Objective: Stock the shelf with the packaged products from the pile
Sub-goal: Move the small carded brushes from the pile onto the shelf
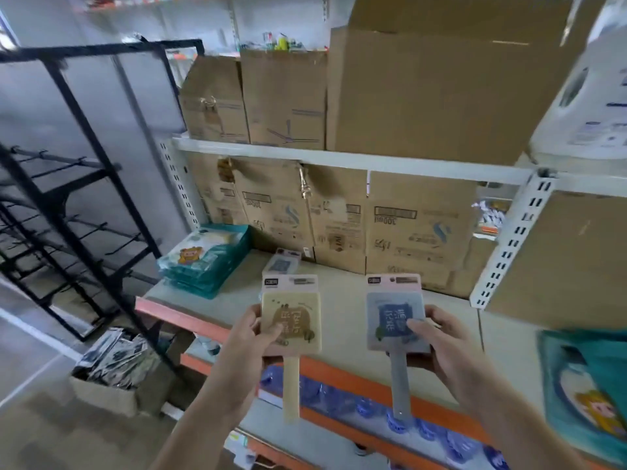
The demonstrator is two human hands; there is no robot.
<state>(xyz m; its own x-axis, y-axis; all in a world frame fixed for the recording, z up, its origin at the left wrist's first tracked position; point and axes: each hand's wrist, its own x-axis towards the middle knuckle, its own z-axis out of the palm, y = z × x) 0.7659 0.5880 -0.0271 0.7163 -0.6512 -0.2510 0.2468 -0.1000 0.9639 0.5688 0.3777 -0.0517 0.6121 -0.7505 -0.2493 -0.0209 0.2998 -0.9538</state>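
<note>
My left hand (pixel 252 337) grips a beige packaged paddle-shaped product (pixel 291 320) with a long handle, thumb on its front. My right hand (pixel 441 337) grips a grey-blue packaged product (pixel 395 313) of the same shape. Both are held upright above the front of the beige shelf board (pixel 342 290) with its orange edge. Another grey-blue package (pixel 281 264) lies flat on the shelf behind the beige one. A stack of teal packets (pixel 207 262) sits at the shelf's left end.
Cardboard boxes (pixel 417 218) line the back of the shelf and the white shelf above (pixel 339 159). A black wire rack (pixel 68 184) stands left. A box of dark packets (pixel 112 368) sits on the floor. Blue items (pixel 373 405) fill the lower shelf. A teal packet (pixel 587 388) lies right.
</note>
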